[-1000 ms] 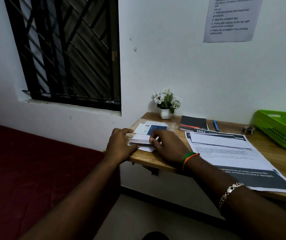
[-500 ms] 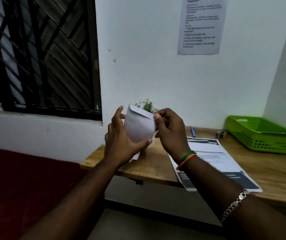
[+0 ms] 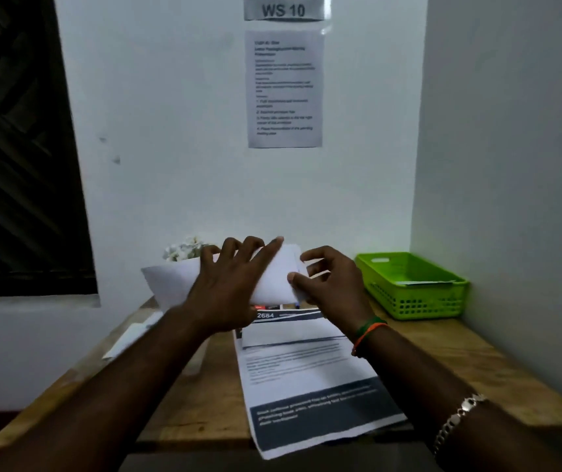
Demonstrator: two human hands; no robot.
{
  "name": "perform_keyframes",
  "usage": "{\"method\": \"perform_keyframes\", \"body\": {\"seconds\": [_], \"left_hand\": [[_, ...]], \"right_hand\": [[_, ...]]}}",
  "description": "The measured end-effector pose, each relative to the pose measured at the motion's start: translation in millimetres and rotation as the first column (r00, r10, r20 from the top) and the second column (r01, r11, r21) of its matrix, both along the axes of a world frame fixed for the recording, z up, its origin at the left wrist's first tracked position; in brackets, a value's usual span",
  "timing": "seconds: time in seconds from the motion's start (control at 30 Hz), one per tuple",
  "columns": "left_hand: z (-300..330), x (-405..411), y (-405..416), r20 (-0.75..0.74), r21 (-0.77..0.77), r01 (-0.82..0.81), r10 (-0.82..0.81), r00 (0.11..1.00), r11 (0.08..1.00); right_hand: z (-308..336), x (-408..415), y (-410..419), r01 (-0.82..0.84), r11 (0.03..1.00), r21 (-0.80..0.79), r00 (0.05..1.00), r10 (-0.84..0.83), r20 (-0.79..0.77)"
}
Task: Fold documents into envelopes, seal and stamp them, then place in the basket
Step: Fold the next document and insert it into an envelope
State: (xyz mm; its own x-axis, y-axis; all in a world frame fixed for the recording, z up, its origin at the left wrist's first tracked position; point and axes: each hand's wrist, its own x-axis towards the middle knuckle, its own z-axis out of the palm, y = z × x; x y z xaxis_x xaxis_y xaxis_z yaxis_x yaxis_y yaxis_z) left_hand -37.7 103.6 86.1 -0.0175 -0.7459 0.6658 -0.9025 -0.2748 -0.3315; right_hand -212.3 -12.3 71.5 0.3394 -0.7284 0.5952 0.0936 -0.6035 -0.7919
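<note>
Both hands hold a white envelope (image 3: pixel 272 277) in the air above the far part of the wooden worktop (image 3: pixel 443 352). The left hand (image 3: pixel 228 287) lies against its near face with the fingers spread and nearly straight, while the right hand (image 3: pixel 330 284) pinches the envelope's right end between thumb and curled fingers. A printed document (image 3: pixel 306 376) lies on the worktop under the forearms, its near end hanging over the front edge. The green basket (image 3: pixel 412 287) sits in the far right corner, with paper showing inside it. White flowers (image 3: pixel 184 250) stand at the far edge behind the left hand, and another paper (image 3: pixel 129 338) lies at the left edge.
</note>
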Motion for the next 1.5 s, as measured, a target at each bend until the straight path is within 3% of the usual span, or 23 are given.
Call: {"method": "perform_keyframes", "body": {"seconds": [0.13, 0.33, 0.53, 0.7, 0.87, 1.03, 1.33, 1.4, 1.43, 1.5], "left_hand": [[-10, 12, -36, 0.055, 0.081, 0.023, -0.027, 0.998, 0.996], [-34, 21, -78, -0.111, 0.18, 0.009, 0.012, 0.994, 0.984], [-51, 18, -100, -0.259, 0.114, 0.087, -0.055, 0.964, 0.99], [-65, 23, -99, -0.173, 0.024, 0.149, -0.143, 0.974, 0.989], [-72, 19, -101, -0.101, -0.037, 0.215, -0.218, 0.971, 0.976], [-71, 21, -100, -0.063, -0.046, 0.233, -0.236, 0.97, 0.971], [-59, 58, -92, -0.136, 0.011, 0.125, -0.122, 0.983, 0.992], [-58, 70, -87, -0.152, -0.006, 0.101, -0.1, 0.983, 0.995], [-58, 74, -84, -0.167, -0.007, 0.09, -0.089, 0.982, 0.996], [-60, 80, -80, -0.203, 0.015, 0.067, -0.063, 0.977, 0.998]], "right_hand": [[-4, 5, -46, -0.021, 0.994, 0.104, 0.997, 0.028, -0.066], [-24, 17, -90, -0.168, 0.959, 0.227, 0.984, 0.175, -0.009], [-41, 20, -102, -0.296, 0.898, 0.325, 0.955, 0.285, 0.081], [-44, 14, -105, -0.396, 0.84, 0.372, 0.907, 0.421, 0.015], [-46, 20, -104, -0.346, 0.87, 0.352, 0.924, 0.381, -0.033], [-48, 19, -109, -0.198, 0.944, 0.264, 0.971, 0.226, -0.078], [-48, 19, -112, -0.288, 0.893, 0.345, 0.95, 0.312, -0.014], [-50, 18, -118, -0.215, 0.936, 0.278, 0.955, 0.26, -0.14], [-53, 16, -122, -0.148, 0.977, 0.153, 0.937, 0.188, -0.295], [-58, 13, -126, -0.106, 0.982, -0.159, 0.798, -0.011, -0.602]]}}
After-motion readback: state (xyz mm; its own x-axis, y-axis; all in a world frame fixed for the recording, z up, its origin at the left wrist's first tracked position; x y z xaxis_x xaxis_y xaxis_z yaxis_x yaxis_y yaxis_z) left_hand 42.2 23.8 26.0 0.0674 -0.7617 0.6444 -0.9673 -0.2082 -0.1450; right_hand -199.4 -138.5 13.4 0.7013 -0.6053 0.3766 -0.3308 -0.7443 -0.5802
